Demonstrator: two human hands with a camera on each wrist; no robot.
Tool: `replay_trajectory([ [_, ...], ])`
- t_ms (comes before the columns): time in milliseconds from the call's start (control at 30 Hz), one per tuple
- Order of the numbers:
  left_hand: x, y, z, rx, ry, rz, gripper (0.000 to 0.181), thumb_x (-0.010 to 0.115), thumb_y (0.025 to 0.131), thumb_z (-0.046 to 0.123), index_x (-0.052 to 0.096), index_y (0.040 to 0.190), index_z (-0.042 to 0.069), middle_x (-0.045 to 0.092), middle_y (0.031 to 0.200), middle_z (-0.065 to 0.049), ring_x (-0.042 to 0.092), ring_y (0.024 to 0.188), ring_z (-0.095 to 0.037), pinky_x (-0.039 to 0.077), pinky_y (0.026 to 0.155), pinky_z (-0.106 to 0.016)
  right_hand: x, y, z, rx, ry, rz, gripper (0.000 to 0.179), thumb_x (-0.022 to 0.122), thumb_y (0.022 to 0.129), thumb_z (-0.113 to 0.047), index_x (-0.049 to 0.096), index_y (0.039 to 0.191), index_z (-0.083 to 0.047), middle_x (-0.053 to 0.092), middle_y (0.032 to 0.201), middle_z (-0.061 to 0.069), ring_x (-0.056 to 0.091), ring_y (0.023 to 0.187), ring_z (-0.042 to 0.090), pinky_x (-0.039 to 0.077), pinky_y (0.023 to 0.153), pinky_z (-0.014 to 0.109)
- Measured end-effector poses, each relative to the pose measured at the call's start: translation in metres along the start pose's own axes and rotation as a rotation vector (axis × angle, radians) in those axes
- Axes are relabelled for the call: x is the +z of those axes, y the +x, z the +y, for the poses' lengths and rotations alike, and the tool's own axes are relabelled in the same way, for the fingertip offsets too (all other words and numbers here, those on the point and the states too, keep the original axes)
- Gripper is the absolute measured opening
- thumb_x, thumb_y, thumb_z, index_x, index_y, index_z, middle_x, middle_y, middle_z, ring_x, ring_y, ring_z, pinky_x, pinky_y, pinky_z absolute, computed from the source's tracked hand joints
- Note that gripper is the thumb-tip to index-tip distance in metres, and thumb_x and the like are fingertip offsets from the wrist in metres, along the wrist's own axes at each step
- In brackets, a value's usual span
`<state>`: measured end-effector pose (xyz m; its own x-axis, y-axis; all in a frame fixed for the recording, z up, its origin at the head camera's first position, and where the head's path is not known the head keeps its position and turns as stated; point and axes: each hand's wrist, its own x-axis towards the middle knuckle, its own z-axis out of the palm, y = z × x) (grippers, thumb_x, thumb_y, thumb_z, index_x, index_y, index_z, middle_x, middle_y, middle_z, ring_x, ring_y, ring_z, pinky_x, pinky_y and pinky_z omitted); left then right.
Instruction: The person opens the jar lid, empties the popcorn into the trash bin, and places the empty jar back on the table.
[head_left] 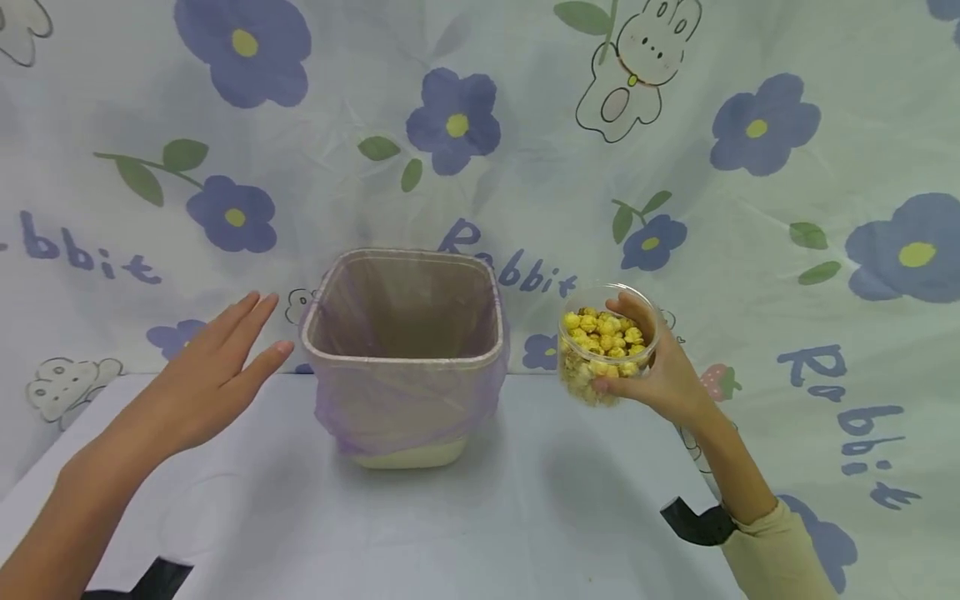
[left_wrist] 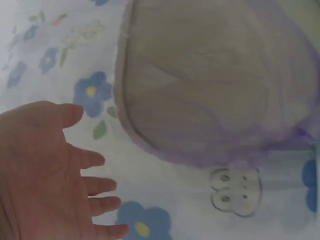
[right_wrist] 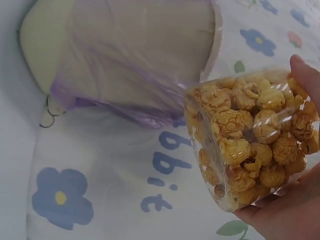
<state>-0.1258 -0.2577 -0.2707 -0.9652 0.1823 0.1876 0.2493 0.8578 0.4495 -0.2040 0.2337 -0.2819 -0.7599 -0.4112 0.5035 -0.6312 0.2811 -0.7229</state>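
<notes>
A pale cloth fills the upper part and right side of the frame, printed with blue, yellow-centred flowers and green leaves. A rabbit is drawn at upper right; blue lettering runs down the right side, and a pink strawberry lies right of centre. The white counter spans the bottom.

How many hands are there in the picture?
2: the left hand is open beside the bag-lined bin, not touching it; the right hand holds the popcorn tub.
</notes>
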Motion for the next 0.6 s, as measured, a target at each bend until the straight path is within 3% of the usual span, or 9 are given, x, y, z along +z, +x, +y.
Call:
replay_trajectory([
  [133,-0.009,0.022,0.022,0.008,0.078,-0.038,0.075,0.035,0.108,0.046,0.003,0.159,0.002,-0.005,0.161,-0.029,-0.005,0.145,-0.051,0.003,0.111,-0.07,-0.003,0.012,-0.003,0.018,-0.02,-0.012,0.102,0.082,0.071,0.009,0.027,0.154,-0.01,0.039,0.15,0.014,0.038,0.137,0.024,0.037,0.105,0.019],
  [267,-0.008,0.046,0.035,0.01,0.165,-0.101,0.079,0.031,0.107,0.052,0.003,0.158,-0.002,-0.006,0.16,-0.031,-0.007,0.145,-0.051,0.003,0.112,-0.068,-0.005,0.025,-0.006,0.047,-0.062,-0.025,0.103,0.084,0.072,0.005,0.025,0.155,-0.01,0.038,0.152,0.013,0.036,0.138,0.029,0.036,0.106,0.02],
  [433,-0.003,0.066,0.041,-0.022,0.196,-0.159,0.083,0.033,0.105,0.054,0.004,0.158,-0.003,-0.006,0.16,-0.032,-0.009,0.145,-0.051,0.001,0.111,-0.07,-0.004,0.039,-0.009,0.091,-0.112,-0.045,0.104,0.086,0.073,-0.001,0.022,0.155,-0.006,0.037,0.154,0.012,0.036,0.14,0.029,0.036,0.111,0.036],
  [600,0.004,0.072,0.04,-0.051,0.2,-0.189,0.085,0.034,0.104,0.056,0.002,0.158,-0.002,-0.005,0.16,-0.031,-0.008,0.145,-0.05,-0.002,0.11,-0.071,-0.003,0.052,-0.01,0.088,-0.145,-0.057,0.104,0.087,0.074,-0.005,0.022,0.155,-0.005,0.037,0.154,0.011,0.036,0.14,0.028,0.034,0.111,0.051],
])
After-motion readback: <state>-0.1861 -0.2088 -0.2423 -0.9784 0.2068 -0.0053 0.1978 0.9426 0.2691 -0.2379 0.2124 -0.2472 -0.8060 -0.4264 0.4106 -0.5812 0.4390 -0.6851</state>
